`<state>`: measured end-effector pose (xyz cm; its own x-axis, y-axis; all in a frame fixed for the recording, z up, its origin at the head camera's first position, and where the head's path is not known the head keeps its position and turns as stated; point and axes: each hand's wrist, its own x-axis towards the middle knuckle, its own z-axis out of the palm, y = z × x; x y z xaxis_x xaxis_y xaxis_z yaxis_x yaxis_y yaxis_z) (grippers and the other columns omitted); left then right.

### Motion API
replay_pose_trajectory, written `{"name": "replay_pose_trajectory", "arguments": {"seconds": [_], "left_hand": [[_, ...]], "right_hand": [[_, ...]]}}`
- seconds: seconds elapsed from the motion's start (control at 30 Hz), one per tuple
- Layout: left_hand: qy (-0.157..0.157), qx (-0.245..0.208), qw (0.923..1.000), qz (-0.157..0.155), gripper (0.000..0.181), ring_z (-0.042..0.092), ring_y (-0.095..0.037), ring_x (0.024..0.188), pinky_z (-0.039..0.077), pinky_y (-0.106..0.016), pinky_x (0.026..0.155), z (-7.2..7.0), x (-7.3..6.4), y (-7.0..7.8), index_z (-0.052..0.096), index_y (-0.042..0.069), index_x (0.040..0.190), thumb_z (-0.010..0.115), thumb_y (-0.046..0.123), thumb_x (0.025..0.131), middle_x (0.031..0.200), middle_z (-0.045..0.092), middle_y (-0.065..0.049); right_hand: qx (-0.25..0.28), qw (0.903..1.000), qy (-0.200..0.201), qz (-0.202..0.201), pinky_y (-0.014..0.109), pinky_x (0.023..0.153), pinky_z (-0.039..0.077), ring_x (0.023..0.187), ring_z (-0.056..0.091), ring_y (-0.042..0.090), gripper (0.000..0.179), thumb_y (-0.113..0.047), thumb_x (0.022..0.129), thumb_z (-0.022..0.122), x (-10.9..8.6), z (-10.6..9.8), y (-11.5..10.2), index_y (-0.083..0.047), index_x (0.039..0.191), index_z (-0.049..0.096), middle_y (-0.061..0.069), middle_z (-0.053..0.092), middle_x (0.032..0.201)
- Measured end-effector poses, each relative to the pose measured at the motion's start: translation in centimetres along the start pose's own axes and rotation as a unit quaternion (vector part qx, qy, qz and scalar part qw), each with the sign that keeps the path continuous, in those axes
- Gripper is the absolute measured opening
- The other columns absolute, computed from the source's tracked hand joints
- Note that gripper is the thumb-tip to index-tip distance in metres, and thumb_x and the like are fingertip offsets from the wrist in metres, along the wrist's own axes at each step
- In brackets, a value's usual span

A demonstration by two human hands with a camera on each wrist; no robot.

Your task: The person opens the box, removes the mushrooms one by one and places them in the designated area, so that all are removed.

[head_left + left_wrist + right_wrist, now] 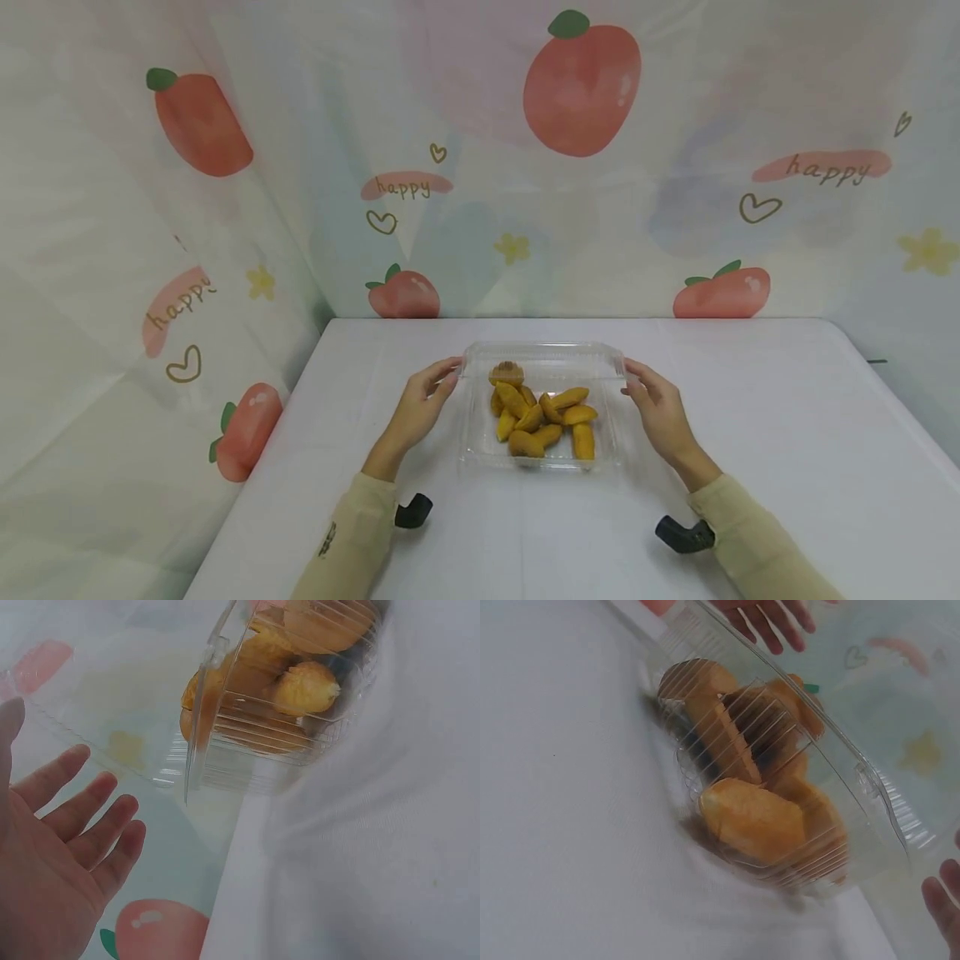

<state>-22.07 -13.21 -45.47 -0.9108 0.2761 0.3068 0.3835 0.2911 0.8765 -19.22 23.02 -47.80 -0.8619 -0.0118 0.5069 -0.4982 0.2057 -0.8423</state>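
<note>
A clear plastic clamshell box [480, 460] stands on the table, holding several yellow-brown, mushroom-shaped pieces [531, 417]. Its transparent lid [542, 352] is raised at the far side, and it reaches past the box wall in the left wrist view. My left hand [417, 408] is at the lid's left edge, fingertips right at the corner, with fingers spread and nearly straight in the left wrist view. At the opposite edge, my right hand [663, 415] has its fingertips by the lid; only some of its fingers [939, 904] show in the right wrist view.
The box sits near the middle of a white-covered table [750, 400]. Behind and to the left hangs a printed curtain [480, 100] with fruit, hearts and lettering. Black curved pieces [412, 511] stick out at both sleeves.
</note>
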Motion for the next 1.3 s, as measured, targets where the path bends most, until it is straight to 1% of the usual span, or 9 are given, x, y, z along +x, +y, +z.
{"name": "replay_pose_trajectory", "arguments": {"seconds": [0.27, 0.53, 0.73, 0.8, 0.9, 1.03, 1.13, 1.2, 1.3], "left_hand": [[0.019, -0.033, 0.999, -0.023, 0.041, 0.052, -0.039, 0.137, 0.043, -0.054, 0.114, 0.7, 0.9, -0.2, 0.055, -0.006, 0.14, 0.05, 0.017, 0.106, 0.146, 0.055, -0.024], [0.026, -0.04, 0.9986, -0.024, 0.045, 0.044, -0.042, 0.143, 0.038, -0.057, 0.116, 1.2, 1.7, -0.9, 0.044, -0.013, 0.145, 0.045, 0.011, 0.107, 0.151, 0.047, -0.03], [0.028, -0.052, 0.9978, -0.029, 0.045, 0.046, -0.042, 0.142, 0.039, -0.054, 0.117, 1.3, 1.8, -0.9, 0.047, -0.006, 0.146, 0.049, 0.014, 0.106, 0.153, 0.048, -0.022], [0.023, -0.053, 0.9978, -0.032, 0.045, 0.046, -0.043, 0.141, 0.039, -0.054, 0.117, 1.3, 1.7, -0.9, 0.046, -0.005, 0.148, 0.049, 0.014, 0.106, 0.154, 0.047, -0.022], [0.0, -0.05, 0.9984, -0.026, 0.049, 0.043, -0.043, 0.143, 0.038, -0.057, 0.117, 1.4, 1.6, -1.1, 0.04, -0.004, 0.152, 0.048, 0.014, 0.107, 0.157, 0.042, -0.024], [-0.027, -0.049, 0.9981, -0.023, 0.053, 0.041, -0.041, 0.145, 0.037, -0.056, 0.118, 1.5, 1.7, -1.4, 0.031, 0.001, 0.158, 0.045, 0.013, 0.108, 0.16, 0.037, -0.024], [-0.032, -0.046, 0.998, -0.028, 0.054, 0.041, -0.041, 0.146, 0.037, -0.056, 0.118, 1.6, 1.9, -1.5, 0.027, 0.006, 0.16, 0.043, 0.013, 0.108, 0.161, 0.035, -0.023], [-0.035, -0.042, 0.998, -0.033, 0.055, 0.04, -0.042, 0.146, 0.036, -0.056, 0.118, 1.7, 1.9, -1.6, 0.025, 0.007, 0.161, 0.043, 0.013, 0.109, 0.163, 0.033, -0.023], [-0.038, -0.034, 0.998, -0.037, 0.056, 0.04, -0.042, 0.146, 0.036, -0.056, 0.118, 1.7, 1.9, -1.7, 0.023, 0.007, 0.161, 0.042, 0.013, 0.109, 0.164, 0.03, -0.023]], "right_hand": [[0.018, 0.9993, 0.021, 0.026, 0.008, 0.084, 0.052, 0.105, 0.06, -0.01, 0.033, 0.001, 0.105, 0.042, 1.0, 0.4, 0.4, 0.025, 0.126, 0.052, -0.029, 0.063, 0.111], [0.057, 0.9976, 0.026, 0.031, 0.011, 0.083, 0.055, 0.107, 0.064, -0.001, 0.036, 0.0, 0.105, 0.044, 1.6, 0.6, 0.7, 0.02, 0.133, 0.051, -0.018, 0.066, 0.12], [0.033, 0.9986, 0.017, 0.037, 0.009, 0.086, 0.053, 0.111, 0.061, -0.005, 0.041, -0.004, 0.105, 0.047, 1.4, 0.7, 0.9, 0.016, 0.141, 0.047, -0.015, 0.061, 0.127], [0.021, 0.9991, 0.009, 0.035, 0.007, 0.089, 0.051, 0.114, 0.059, -0.005, 0.043, -0.005, 0.105, 0.048, 1.4, 0.7, 1.0, 0.014, 0.143, 0.045, -0.007, 0.06, 0.132], [0.012, 0.9994, -0.001, 0.032, 0.004, 0.091, 0.049, 0.115, 0.057, -0.007, 0.046, -0.002, 0.104, 0.048, 1.3, 0.8, 1.0, 0.013, 0.146, 0.041, 0.017, 0.056, 0.14], [0.003, 0.9992, -0.02, 0.036, 0.001, 0.093, 0.044, 0.114, 0.053, -0.013, 0.052, 0.002, 0.103, 0.048, 1.3, 0.7, 1.0, 0.011, 0.152, 0.034, 0.039, 0.041, 0.147], [-0.013, 0.9975, -0.044, 0.054, 0.0, 0.095, 0.042, 0.117, 0.051, -0.012, 0.058, -0.003, 0.104, 0.048, 1.4, 0.7, 1.0, 0.004, 0.157, 0.027, 0.038, 0.035, 0.154], [-0.023, 0.9955, -0.059, 0.07, 0.0, 0.095, 0.041, 0.126, 0.056, 0.005, 0.061, -0.006, 0.105, 0.049, 1.5, 0.8, 1.0, -0.002, 0.16, 0.023, 0.035, 0.032, 0.157], [-0.026, 0.9934, -0.072, 0.085, 0.0, 0.094, 0.042, 0.127, 0.056, 0.007, 0.065, -0.007, 0.105, 0.049, 1.6, 0.9, 1.1, -0.008, 0.162, 0.019, 0.031, 0.029, 0.161]]}}
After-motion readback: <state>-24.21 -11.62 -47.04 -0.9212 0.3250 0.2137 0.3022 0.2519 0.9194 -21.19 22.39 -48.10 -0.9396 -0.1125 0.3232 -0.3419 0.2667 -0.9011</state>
